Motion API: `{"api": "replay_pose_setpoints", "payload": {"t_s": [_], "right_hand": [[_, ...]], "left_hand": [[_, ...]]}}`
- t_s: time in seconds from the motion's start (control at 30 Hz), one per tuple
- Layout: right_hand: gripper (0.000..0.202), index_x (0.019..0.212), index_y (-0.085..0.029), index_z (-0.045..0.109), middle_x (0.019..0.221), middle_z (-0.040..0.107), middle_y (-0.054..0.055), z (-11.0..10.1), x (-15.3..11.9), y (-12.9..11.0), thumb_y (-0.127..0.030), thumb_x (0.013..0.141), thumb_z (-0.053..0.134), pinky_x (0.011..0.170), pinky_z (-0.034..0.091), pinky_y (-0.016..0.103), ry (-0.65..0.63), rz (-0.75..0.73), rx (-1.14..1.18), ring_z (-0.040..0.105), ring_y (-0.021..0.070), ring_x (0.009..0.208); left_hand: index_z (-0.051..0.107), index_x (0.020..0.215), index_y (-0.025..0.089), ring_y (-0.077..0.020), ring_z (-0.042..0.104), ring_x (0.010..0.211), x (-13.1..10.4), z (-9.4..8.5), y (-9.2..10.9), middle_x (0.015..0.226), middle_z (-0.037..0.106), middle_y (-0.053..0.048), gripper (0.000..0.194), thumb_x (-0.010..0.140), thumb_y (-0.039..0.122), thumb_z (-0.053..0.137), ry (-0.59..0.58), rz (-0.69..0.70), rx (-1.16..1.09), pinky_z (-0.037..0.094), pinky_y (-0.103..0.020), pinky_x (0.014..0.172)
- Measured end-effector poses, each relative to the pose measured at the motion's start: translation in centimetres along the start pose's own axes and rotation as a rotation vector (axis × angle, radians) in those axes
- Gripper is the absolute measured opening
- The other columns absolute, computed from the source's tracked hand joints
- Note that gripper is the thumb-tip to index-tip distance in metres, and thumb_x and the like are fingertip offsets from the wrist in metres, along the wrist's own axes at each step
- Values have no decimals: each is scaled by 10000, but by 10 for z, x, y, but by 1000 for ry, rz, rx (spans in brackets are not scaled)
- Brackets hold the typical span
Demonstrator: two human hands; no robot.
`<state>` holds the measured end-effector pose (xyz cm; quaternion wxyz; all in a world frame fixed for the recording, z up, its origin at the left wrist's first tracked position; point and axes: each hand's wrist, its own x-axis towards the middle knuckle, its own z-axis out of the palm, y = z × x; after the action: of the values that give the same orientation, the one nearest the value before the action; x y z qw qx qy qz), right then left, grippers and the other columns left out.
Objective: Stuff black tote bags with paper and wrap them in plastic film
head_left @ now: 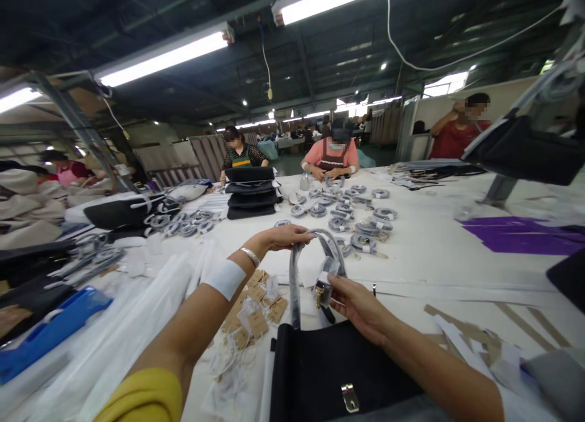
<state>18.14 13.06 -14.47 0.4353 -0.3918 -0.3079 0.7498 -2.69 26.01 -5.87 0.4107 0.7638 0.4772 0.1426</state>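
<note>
Facing tags (258,322) left of black bag (315,361) of unseen contents, coiled straps (363,244) beyond; grasping grey loop (295,291) with left hand (284,237), wrapped hardware (324,291) with right hand (363,307).

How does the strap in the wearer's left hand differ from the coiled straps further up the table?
Pose: the held strap arches up above the black bag, while the coiled straps lie wound in loops on the table.
Contact: the left hand has a grip on the held strap's top; it touches none of the coiled straps.
Shared: both look greyish.
</note>
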Motion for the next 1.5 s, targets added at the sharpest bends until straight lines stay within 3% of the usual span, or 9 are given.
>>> {"api": "replay_pose_setpoints", "payload": {"t_s": [0.17, 0.37, 0.57, 0.77, 1.13, 1.3, 1.5], "right_hand": [[172, 871, -157, 711, 900, 730, 43, 13, -17, 0, -288, 792, 791, 689, 537, 203, -17, -23, 104, 660, 109, 763], [210, 828, -177, 710, 902, 727, 19, 38, -25, -2, -261, 704, 857, 822, 568, 251, -17, -198, 302, 678, 140, 857], [228, 882, -187, 719, 998, 716, 15, 62, -43, -12, -223, 696, 845, 967, 528, 266, -69, -354, 418, 646, 169, 1037], [342, 897, -188, 730, 1003, 732, 21, 75, -64, -15, -370, 656, 890, 892, 568, 272, -81, -464, 538, 665, 168, 974], [309, 820, -198, 732, 915, 742, 2, 77, -97, -10, -363, 627, 907, 782, 590, 238, -15, -454, 568, 681, 154, 875], [344, 847, -202, 732, 860, 731, -11, 71, -107, -3, -329, 590, 922, 724, 592, 247, 43, -419, 544, 666, 132, 785], [333, 841, -239, 716, 951, 726, -21, 64, -116, 9, -371, 597, 899, 832, 567, 276, 67, -409, 503, 655, 149, 931]], "left_hand": [[636, 892, 138, -145, 575, 718, -22, 11, 40, 789, 616, -23, 477, 783, 602, 643, -14, 115, 68, 465, -253, 662], [680, 946, 149, -173, 551, 735, -60, 41, 78, 782, 623, -19, 298, 862, 414, 574, 230, 214, 335, 445, -279, 693], [695, 1043, 157, -233, 586, 959, -89, 58, 98, 1002, 657, -84, 250, 864, 285, 577, 389, 273, 529, 453, -325, 888], [701, 1022, 164, -231, 614, 1004, -109, 72, 109, 1050, 669, -89, 200, 882, 221, 570, 401, 300, 601, 483, -321, 902], [670, 1137, 192, -252, 588, 1096, -144, 108, 121, 1181, 681, -85, 237, 948, 218, 528, 447, 419, 752, 459, -376, 964], [679, 1180, 213, -252, 613, 1113, -158, 111, 123, 1198, 693, -74, 291, 898, 238, 612, 420, 461, 602, 452, -361, 995], [612, 1323, 227, -291, 644, 1131, -166, 108, 111, 1222, 695, -83, 481, 889, 435, 603, 325, 337, 262, 499, -385, 964]]}}
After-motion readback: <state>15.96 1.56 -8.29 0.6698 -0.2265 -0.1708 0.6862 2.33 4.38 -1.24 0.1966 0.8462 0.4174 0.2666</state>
